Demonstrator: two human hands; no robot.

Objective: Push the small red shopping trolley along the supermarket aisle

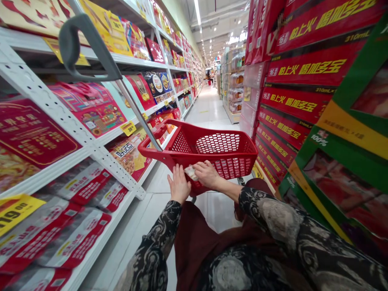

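A red shopping basket [212, 163] with perforated walls stands in front of my knees, and no goods show in the part of it I can see. From its left end a metal pole rises to a grey handle [91, 48]. My right hand [207, 174] presses a crumpled whitish wad, like a tissue or cloth [191, 173], to the basket's near side. Its fingers are bent over the wad. Beside it, my left hand [179, 184] lies with fingers stretched against the same side, near the handle end. The left fingertips are close to the wad.
White shelves [91, 149] with boxed and bagged goods run along the left. Stacked red drink cartons [297, 97] and a green-and-red box [339, 161] stand close on the right. The tiled aisle [206, 101] stretches ahead, with people far off.
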